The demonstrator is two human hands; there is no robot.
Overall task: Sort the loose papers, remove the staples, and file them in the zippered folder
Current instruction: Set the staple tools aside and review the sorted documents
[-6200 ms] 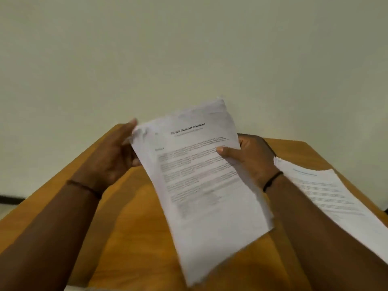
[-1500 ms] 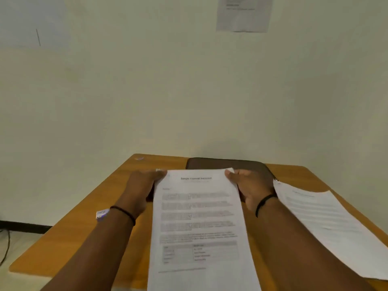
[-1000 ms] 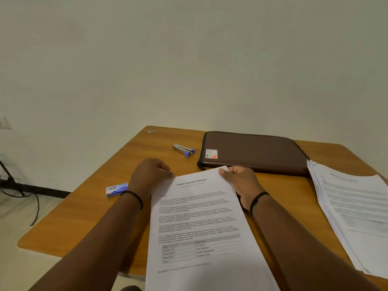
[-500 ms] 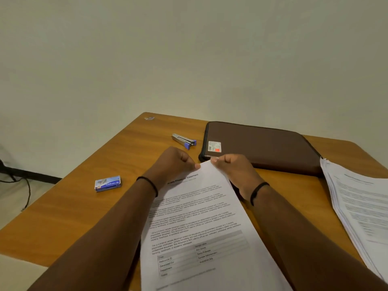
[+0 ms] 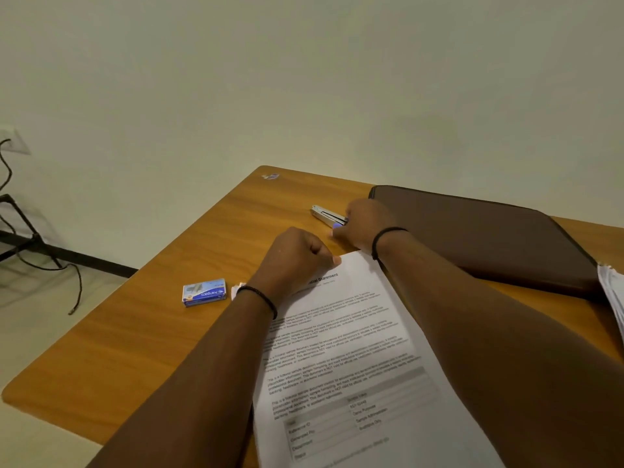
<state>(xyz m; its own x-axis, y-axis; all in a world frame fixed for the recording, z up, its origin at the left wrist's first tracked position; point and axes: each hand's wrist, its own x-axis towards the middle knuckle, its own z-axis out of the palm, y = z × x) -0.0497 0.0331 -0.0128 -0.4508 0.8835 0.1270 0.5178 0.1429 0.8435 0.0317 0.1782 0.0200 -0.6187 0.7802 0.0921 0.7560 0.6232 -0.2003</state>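
A printed set of papers (image 5: pixel 354 349) lies on the wooden table (image 5: pixel 135 349) in front of me. My left hand (image 5: pixel 293 258) sits curled at its top left corner, thumb pinching the top edge. My right hand (image 5: pixel 368 224) has reached past the sheet, and its fingers curl over the near, purple-tipped end of a small silver stapler (image 5: pixel 324 214). The fingertips are hidden. The brown zippered folder (image 5: pixel 472 238) lies closed at the back right. It is partly covered by my right forearm.
A blue box of staples (image 5: pixel 204 292) lies left of my left wrist, with a white scrap (image 5: pixel 236 290) beside it. A stack of papers (image 5: pixel 613 292) shows at the right edge. Cables and a black stand (image 5: pixel 33 258) are on the floor to the left.
My right hand let go of the paper's top edge and moved forward and left onto the stapler. My left hand stayed on the paper's corner. The view shifted to the left.
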